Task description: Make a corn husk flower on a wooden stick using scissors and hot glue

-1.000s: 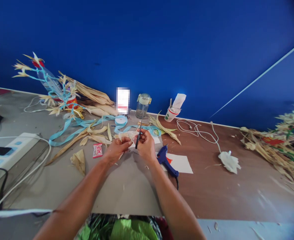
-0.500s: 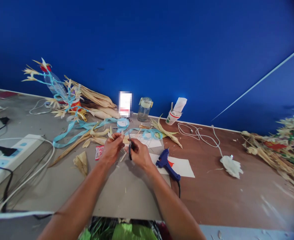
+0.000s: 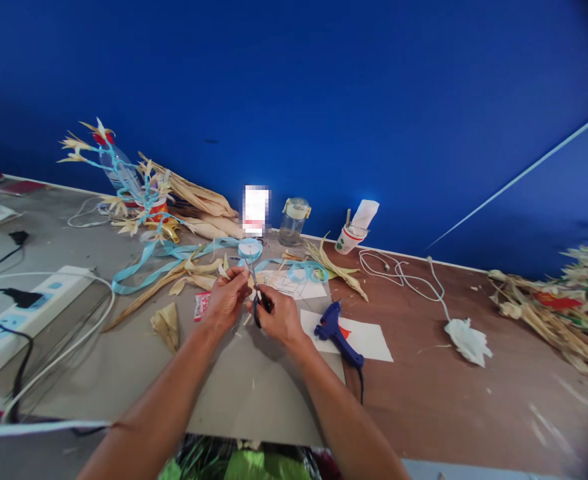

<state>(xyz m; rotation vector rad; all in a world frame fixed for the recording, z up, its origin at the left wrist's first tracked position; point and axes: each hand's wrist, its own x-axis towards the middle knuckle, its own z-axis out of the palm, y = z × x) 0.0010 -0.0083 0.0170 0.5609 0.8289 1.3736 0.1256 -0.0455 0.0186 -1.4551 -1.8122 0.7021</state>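
Note:
My right hand (image 3: 280, 315) is closed round the black handles of a pair of scissors (image 3: 259, 301), whose blades point up and away from me, slightly parted. Close beside the blades, the fingers of my left hand (image 3: 228, 298) are pinched on a small pale piece of corn husk; much of it is hidden by the fingers. A red-and-white packet (image 3: 202, 305) lies just left of that hand, with a folded husk piece (image 3: 166, 325) nearer to me. Beyond the hands are a roll of light blue ribbon (image 3: 250, 248) and white paper with thin wires (image 3: 294, 285).
A blue glue gun (image 3: 338, 333) lies on white paper at right. At the back stand a lidded jar (image 3: 294, 223) and a paper cup (image 3: 350, 240). A blue-wrapped branch with husk flowers (image 3: 147, 197) is at left, behind a power strip (image 3: 29, 327). Crumpled tissue (image 3: 468, 341) lies right.
The scissors have shifted slightly down and left, and their blades look more parted. My left hand keeps its pinch. The whole view has moved a little.

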